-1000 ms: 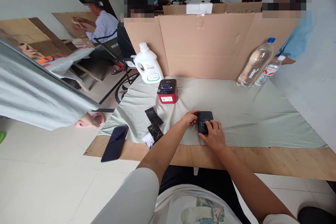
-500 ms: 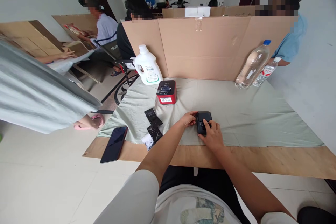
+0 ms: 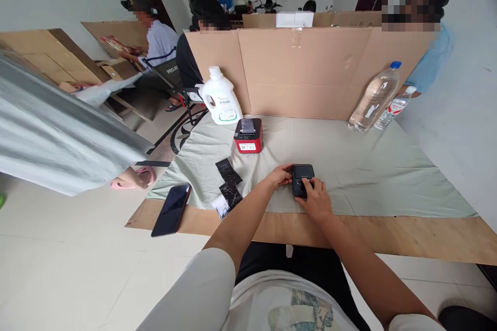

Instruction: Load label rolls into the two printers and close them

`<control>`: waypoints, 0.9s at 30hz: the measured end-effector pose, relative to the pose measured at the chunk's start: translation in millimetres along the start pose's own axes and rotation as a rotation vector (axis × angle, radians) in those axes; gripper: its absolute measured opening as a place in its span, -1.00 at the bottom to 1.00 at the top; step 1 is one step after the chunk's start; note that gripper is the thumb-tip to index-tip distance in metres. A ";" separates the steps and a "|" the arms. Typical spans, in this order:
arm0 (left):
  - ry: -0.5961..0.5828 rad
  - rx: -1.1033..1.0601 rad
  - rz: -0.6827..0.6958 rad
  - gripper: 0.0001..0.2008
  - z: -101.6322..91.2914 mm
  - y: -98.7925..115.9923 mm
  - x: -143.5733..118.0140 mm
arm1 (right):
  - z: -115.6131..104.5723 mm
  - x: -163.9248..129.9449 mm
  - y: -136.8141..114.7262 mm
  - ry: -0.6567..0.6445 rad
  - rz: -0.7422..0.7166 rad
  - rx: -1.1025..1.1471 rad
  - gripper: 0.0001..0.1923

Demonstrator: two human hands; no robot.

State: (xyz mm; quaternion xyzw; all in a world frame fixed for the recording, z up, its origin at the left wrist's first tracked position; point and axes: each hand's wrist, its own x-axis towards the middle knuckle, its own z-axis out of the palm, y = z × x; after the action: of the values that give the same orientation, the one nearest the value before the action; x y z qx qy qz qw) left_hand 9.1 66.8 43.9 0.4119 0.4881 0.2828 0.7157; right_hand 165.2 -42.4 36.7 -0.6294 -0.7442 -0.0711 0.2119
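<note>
Right fingertips (image 3: 308,184) pressing the top of a black device (image 3: 302,178), right hand (image 3: 316,199) curled over its near end. Left hand (image 3: 280,175) gripping its left edge, steadying it. Device flat on the grey cloth (image 3: 368,165), near the front edge. Work seemingly mid-way: still being handled, not set aside. Lying left: 3 black cards (image 3: 230,182), a red box (image 3: 248,135), a phone (image 3: 171,209).

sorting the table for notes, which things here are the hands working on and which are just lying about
In hand:
left hand, steadying the small black device
right hand, fingers on top of it

Lying about:
red printer
black cards
phone
white jug
two water bottles
</note>
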 end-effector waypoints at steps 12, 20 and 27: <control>0.036 0.139 -0.043 -0.24 0.1 3.5 6.8 | -2.3 2.9 2.2 -0.032 -0.006 0.011 -0.39; -0.006 0.085 -0.020 -0.24 -1.4 2.7 6.3 | 0.1 3.4 6.1 0.000 -0.018 0.058 -0.19; -0.053 0.091 0.012 -0.34 -3.3 4.2 -2.4 | 10.9 7.9 27.6 0.098 0.021 0.279 -0.20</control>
State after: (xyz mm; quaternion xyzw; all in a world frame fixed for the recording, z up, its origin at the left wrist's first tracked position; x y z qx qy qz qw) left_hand 5.2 67.9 48.1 0.4543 0.4789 0.2538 0.7070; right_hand 188.5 -25.7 25.6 -0.5974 -0.7290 0.0045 0.3341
